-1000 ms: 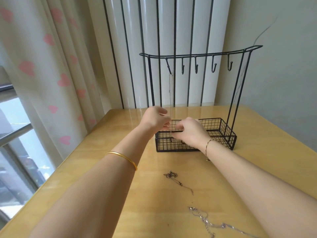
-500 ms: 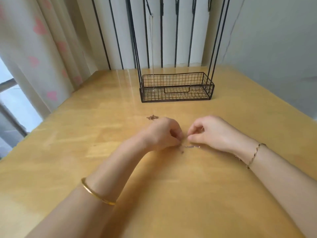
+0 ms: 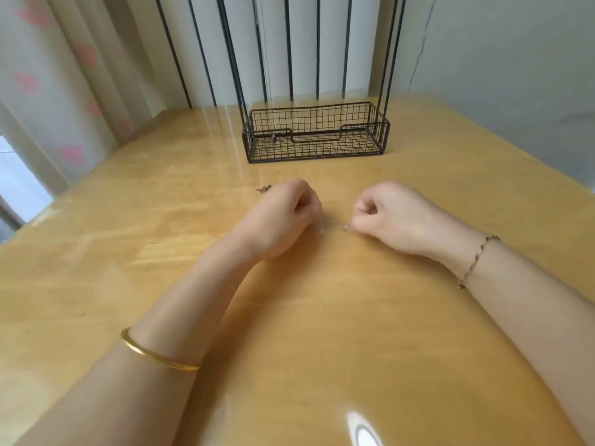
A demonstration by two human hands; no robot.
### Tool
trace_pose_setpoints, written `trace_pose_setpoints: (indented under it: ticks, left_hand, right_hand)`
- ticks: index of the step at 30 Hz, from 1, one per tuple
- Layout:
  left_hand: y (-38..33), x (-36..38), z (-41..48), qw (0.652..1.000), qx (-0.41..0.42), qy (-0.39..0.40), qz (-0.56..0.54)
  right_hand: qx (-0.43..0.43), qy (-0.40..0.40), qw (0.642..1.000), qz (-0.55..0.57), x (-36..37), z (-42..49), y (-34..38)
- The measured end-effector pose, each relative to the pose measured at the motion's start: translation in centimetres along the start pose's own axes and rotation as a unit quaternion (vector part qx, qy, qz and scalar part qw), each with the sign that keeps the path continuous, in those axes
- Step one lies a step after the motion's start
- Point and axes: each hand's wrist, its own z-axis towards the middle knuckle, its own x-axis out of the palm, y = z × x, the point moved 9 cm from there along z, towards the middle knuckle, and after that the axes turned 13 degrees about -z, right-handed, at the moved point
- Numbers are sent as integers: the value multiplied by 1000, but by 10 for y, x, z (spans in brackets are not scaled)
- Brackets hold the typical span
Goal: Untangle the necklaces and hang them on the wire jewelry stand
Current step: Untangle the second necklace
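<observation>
Necklace (image 3: 335, 225), thin chain: pinched between curled fingers of left hand (image 3: 283, 217) and right hand (image 3: 392, 214), on bench (image 3: 128, 252).

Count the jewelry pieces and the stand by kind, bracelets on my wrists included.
Necklaces: 3 (silver necklace pinched between left hand and right hand; dark necklace on the table; hanging necklace, faint, on the stand)
Bracelets: 2 (gold bangle, chain bracelet)
Wire stand: 1
Total: 6
</observation>
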Motion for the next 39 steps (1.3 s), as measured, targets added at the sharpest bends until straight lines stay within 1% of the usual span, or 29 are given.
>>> trace_pose_setpoints:
  ticks: [1, 2, 4, 6, 8, 10, 11, 13, 16, 17, 18, 20, 22, 28, 31, 33, 35, 37, 39]
  left_hand:
    - [4, -6, -2, 997, -24, -22, -72]
    - [9, -10, -3, 985, -51, -38, -159]
    - [16, -10, -8, 942, -97, -49, -318]
    - [17, -6, -10, 913, -116, -51, -388]
    - [16, -3, -11, 894, -124, -49, -427]
    - [17, -2, -11, 879, -134, -51, -454]
    - [17, -3, -12, 877, -136, -55, -458]
    - [17, -7, -12, 878, -134, -67, -454]
    - [17, -15, -14, 876, -128, -91, -457]
    - [17, -17, -14, 878, -128, -99, -451]
    - [19, -20, -14, 884, -129, -108, -436]
    - [24, -26, -16, 897, -134, -130, -400]
    - [29, -27, -16, 898, -148, -138, -392]
    - [28, -15, -18, 874, -176, -93, -442]
    - [29, -14, -19, 876, -179, -103, -436]
    - [30, -14, -20, 876, -185, -112, -431]
    - [31, -16, -21, 886, -190, -122, -405]
    - [32, -19, -21, 909, -190, -133, -346]
    - [27, -20, -21, 924, -178, -131, -311]
  right_hand:
    - [17, -13, 996, 86, -5, 0, -5]
    - [32, -25, 984, 173, -10, 0, -11]
    - [48, -15, 950, 310, -10, 1, -14]
    - [55, 2, 919, 390, -6, 0, -11]
    - [59, 11, 889, 454, -4, 1, -10]
    - [55, 10, 871, 488, -5, 1, -9]
    - [55, 5, 870, 489, -7, 1, -10]
    - [51, -14, 884, 465, -12, 1, -13]
    - [42, -47, 930, 361, -21, -1, -16]
    - [41, -57, 941, 332, -22, -1, -17]
    - [43, -70, 946, 314, -24, -2, -18]
    - [52, -88, 946, 308, -27, -2, -21]
    - [64, -88, 929, 352, -30, -2, -25]
    - [95, -88, 838, 530, -31, -1, -36]
    - [99, -95, 796, 590, -30, 0, -37]
    - [91, -101, 786, 603, -32, 0, -37]
    - [76, -108, 788, 601, -37, -1, -35]
    - [55, -111, 800, 587, -41, -2, -30]
    - [29, -101, 818, 565, -43, -3, -23]
